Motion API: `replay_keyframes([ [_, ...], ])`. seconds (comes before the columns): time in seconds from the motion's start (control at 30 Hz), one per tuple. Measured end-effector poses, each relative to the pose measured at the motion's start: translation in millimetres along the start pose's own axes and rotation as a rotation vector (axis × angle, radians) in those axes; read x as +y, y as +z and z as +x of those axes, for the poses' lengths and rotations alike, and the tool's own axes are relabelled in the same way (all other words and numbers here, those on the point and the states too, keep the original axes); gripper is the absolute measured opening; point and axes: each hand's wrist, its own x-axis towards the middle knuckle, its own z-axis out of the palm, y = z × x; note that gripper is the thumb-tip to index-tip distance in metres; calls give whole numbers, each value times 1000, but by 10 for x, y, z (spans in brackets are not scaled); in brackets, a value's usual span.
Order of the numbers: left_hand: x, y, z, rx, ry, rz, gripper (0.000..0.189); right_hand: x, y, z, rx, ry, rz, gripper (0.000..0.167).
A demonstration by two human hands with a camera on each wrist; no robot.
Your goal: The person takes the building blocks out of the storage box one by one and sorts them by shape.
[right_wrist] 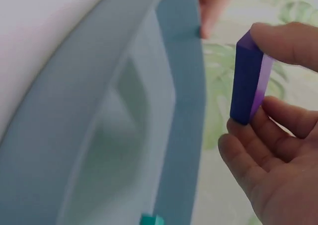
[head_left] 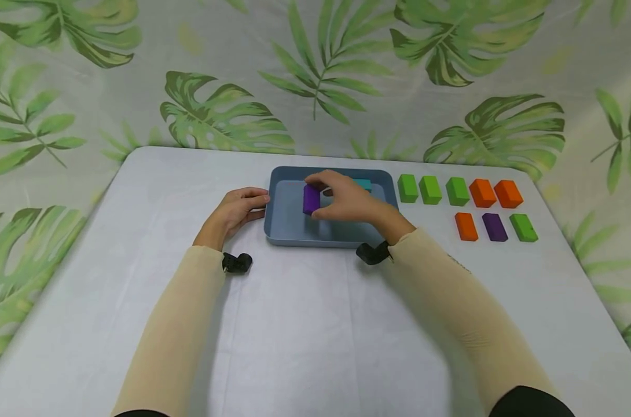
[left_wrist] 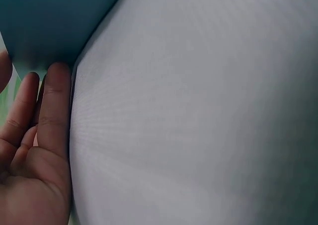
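Note:
Over the blue-grey tray (head_left: 294, 234), my right hand (head_left: 347, 198) pinches a purple block (head_left: 311, 200) by its two ends, between thumb and fingers. In the right wrist view the purple block (right_wrist: 247, 81) is held above the tray's inside. A teal block (head_left: 364, 184) lies in the tray, partly hidden behind the right hand; its corner (right_wrist: 150, 219) also shows in the right wrist view. My left hand (head_left: 239, 208) rests at the tray's left edge, fingers extended against its side. The left wrist view shows those fingers (left_wrist: 54, 111) beside the tray wall (left_wrist: 49, 26).
Right of the tray, several blocks stand in two rows on the white-covered table (head_left: 294, 324). The back row has green blocks (head_left: 430, 190) and orange blocks (head_left: 483, 193). In front are an orange block (head_left: 466, 226), a purple block (head_left: 495, 227) and a green block (head_left: 524, 227).

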Motion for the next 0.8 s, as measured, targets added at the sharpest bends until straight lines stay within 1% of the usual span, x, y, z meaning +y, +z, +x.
replay_keyframes([
  [0.13, 10, 0, -5, -2, 0, 4, 43, 69, -129, -226, 21, -21, 53, 75],
  [0.2, 13, 3, -8, -1, -2, 5, 44, 104, -172, -325, 43, -21, 60, 74],
  [0.3, 12, 11, -7, -1, -5, 5, 43, 177, -220, -456, 81, -25, 78, 70],
  [0.43, 4, 11, 1, -3, -2, 7, 44, 284, -295, -613, 108, -11, 104, 68],
  [0.63, -2, -2, 3, -15, 13, 14, 45, 460, -452, -840, 134, 7, 74, 66],
  [0.8, -7, -1, 12, -21, 14, 15, 46, 564, -570, -1044, 171, 77, 47, 67],
])
